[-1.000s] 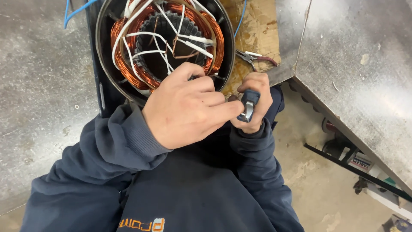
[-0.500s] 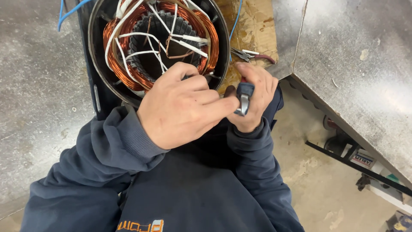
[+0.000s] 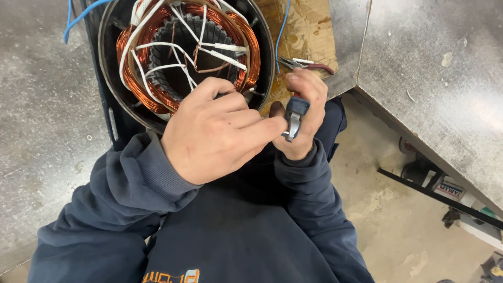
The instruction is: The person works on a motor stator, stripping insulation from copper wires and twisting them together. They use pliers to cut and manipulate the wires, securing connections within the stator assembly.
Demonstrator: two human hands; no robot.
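Right hand [image 3: 303,118] clamped on small grey-and-blue metal tool [image 3: 293,118]; left hand [image 3: 217,133] fingers curled, pinching tool tip, beside round copper-wound motor stator [image 3: 183,57].

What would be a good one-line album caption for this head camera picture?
Both hands meet below an open motor stator: the right hand grips a small blue-handled tool, the left hand pinching at its tip.

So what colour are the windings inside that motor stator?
Copper-orange windings, laced with white sleeving, inside the stator; the head view shows them.
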